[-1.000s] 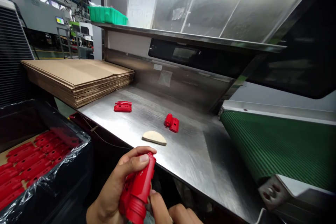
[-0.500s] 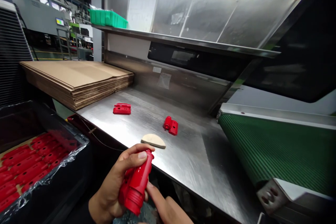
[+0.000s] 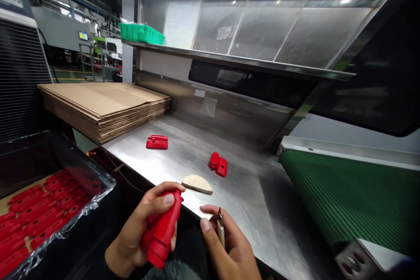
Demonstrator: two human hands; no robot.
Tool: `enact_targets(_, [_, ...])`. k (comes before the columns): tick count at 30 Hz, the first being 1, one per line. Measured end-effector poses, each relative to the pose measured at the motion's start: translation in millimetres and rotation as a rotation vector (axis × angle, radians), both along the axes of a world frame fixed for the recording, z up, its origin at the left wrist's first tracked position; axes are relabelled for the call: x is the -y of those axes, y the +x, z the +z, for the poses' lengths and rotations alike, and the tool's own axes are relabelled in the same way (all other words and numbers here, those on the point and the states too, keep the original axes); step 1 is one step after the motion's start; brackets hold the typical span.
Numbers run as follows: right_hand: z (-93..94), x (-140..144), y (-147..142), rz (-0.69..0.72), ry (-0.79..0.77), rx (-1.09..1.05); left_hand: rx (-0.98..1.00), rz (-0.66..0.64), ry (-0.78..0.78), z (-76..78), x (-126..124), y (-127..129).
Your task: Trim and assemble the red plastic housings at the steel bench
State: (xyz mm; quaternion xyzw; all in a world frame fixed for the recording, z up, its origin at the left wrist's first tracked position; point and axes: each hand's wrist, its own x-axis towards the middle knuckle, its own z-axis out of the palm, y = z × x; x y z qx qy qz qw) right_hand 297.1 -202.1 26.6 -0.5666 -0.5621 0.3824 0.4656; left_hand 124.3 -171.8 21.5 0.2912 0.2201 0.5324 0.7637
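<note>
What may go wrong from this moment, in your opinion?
The pointed tool in the right hand has an exposed tip that might prick bare fingers. The red part in the left hand is mostly clear of the table; a slip could drop it. The pale half-round piece lies near the table's edge and might be knocked off.

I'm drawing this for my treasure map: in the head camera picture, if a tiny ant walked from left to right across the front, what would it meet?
Black bin → left hand holding a red part → pale half-round piece → right hand holding a small pointed tool → green belt.
</note>
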Motion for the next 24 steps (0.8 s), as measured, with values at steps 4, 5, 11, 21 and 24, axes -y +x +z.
enact_targets(4, [-4.7, -50.3, 60.8, -0.172, 0.071, 0.670, -0.137, 0.222, -0.017, -8.7, -1.4, -7.1])
enact_targets(5, [-6.3, -63.7, 73.3, -0.206, 0.059, 0.780, -0.136, 0.254, -0.023, -11.2, -1.2, -7.9])
enact_targets(11, [-22.7, -113.1, 99.9, -0.242, -0.054, 1.080, 0.038, 0.118, -0.199, -24.8, 5.3, -5.3])
enact_targets(21, [-6.0, -120.4, 45.1, 0.091, 0.224, 0.892, -0.117, 0.064, 0.093, -16.1, -8.6, -14.1])
enact_targets(24, [-7.8, -132.9, 19.4, 0.195, 0.175, 0.875, -0.574, -0.064, 0.412, -4.5, -51.5, -26.1])
